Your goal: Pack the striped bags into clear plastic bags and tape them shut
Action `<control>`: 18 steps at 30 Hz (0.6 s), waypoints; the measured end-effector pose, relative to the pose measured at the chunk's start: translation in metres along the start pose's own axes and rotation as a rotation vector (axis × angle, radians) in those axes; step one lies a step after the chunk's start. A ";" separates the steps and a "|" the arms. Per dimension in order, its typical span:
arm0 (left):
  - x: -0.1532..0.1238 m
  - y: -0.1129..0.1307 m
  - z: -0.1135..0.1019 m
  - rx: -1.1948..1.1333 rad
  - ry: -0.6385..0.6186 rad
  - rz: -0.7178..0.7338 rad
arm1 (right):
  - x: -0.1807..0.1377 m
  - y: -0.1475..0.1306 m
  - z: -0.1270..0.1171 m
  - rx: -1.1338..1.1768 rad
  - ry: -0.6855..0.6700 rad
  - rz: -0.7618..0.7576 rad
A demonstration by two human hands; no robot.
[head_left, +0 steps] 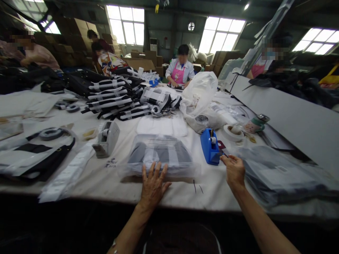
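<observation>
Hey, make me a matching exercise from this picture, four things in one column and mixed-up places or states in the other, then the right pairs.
Column one
1. Left hand
2. Right hand
3. Grey tape dispenser
4. Bottle

Column two
A. On the table, to the left of the plastic-wrapped package
B. Fingers curled, by the near end of the blue tape dispenser
C. Just to the right of a roll of white tape
D. Spread, palm down, on the plastic-wrapped package

Right pairs: 1-D, 2-B, 3-A, 4-C
</observation>
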State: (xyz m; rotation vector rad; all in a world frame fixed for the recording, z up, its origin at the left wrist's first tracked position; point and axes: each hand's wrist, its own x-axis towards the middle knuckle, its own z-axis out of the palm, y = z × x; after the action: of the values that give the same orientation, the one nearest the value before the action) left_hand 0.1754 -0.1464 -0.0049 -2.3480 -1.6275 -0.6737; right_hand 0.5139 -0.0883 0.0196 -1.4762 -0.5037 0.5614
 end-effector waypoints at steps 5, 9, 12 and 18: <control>-0.002 0.001 0.003 -0.033 -0.025 -0.032 | -0.014 0.023 -0.029 0.017 -0.034 0.190; -0.007 0.001 0.007 -0.074 -0.030 -0.034 | -0.032 0.009 -0.030 -0.227 -0.070 0.034; -0.008 0.002 0.010 -0.088 -0.033 -0.037 | -0.073 -0.026 0.015 -0.367 -0.444 -0.201; -0.013 0.004 0.019 -0.100 -0.020 -0.065 | -0.184 -0.072 0.172 -0.526 -1.596 -0.535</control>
State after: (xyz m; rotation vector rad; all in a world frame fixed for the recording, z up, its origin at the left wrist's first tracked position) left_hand 0.1806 -0.1506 -0.0272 -2.3861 -1.7233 -0.7638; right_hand 0.2659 -0.0725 0.1029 -0.9781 -2.3324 1.1516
